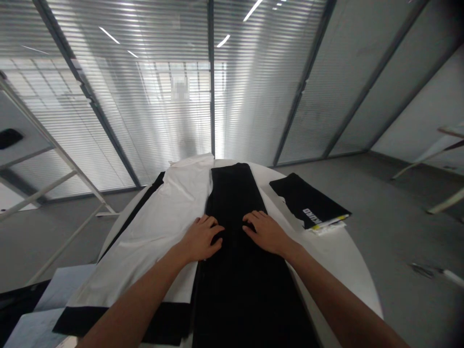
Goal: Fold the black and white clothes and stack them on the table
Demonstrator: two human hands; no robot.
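Observation:
A long black garment (239, 290), folded into a narrow strip, runs lengthwise down the middle of the table. On its left edge rests my left hand (203, 238), thumb and fingers apart and slightly bent on the cloth. Across from it, my right hand (266, 232) lies on the right edge with its fingers spread and bent. Neither hand visibly grips the fabric. To the left lies a white garment (152, 227), spread flat over black cloth (163, 324) that shows at its lower end and left side.
The round white table (348, 270) carries a folded black item with white lettering (308, 200) at the right. A white metal frame (68, 164) stands left. Pale blue sheets (65, 285) are at lower left. Glass partitions with blinds (250, 111) rise behind the table.

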